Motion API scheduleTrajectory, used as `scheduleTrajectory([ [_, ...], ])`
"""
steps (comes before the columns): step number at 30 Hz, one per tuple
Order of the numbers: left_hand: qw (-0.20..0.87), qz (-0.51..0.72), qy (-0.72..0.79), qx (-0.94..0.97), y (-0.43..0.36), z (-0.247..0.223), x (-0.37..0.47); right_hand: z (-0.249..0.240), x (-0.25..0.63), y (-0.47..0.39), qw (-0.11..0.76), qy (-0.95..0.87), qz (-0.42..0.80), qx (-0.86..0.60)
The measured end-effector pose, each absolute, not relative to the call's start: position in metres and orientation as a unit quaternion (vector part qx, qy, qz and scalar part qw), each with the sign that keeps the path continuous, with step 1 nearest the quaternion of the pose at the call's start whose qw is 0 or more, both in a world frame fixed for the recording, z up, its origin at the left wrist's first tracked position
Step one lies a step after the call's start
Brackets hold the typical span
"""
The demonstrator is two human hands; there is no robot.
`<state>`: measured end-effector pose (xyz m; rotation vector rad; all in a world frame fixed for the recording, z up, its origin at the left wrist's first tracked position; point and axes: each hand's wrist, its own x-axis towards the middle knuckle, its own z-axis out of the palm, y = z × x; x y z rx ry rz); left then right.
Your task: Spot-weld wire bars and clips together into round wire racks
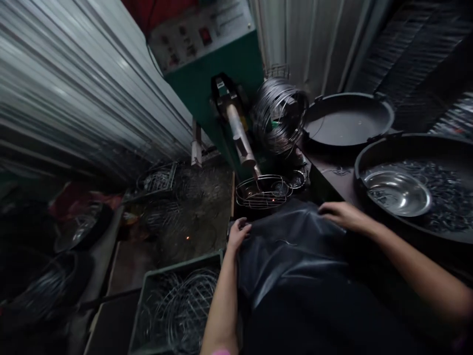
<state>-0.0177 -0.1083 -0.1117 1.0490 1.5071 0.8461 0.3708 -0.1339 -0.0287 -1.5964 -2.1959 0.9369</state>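
A shiny black apron [281, 256] is spread over my lap, and a short bent piece of wire [286, 242] lies on it. My left hand [238, 235] is at the apron's left edge, its fingers curled in on the material. At the far right edge, my right hand [343, 216] pinches the apron between thumb and fingers. Just beyond the apron, an oval wire rack [263, 199] sits under the copper-coloured tip of a welding machine's arm [242, 140]. A smaller wire ring [297, 179] is beside the rack.
The green machine [218, 69] stands ahead, a wire coil [279, 116] beside it. To the right are a black pan [349, 98] and a larger pan [414, 143] with small metal parts and a steel bowl [401, 195]. A green crate [177, 266] of wire racks stands at lower left.
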Motion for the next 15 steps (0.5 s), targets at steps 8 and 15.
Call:
scheduleTrajectory([
  [8,0.574,0.483,0.59,0.3,-0.121,-0.135,-0.026,-0.101,0.217,-0.144,-0.125,-0.834,0.256,-0.472],
  [15,0.552,0.468,0.606,0.33,-0.11,-0.127,-0.011,-0.11,0.21,-0.158,-0.133,-0.825,0.232,-0.497],
])
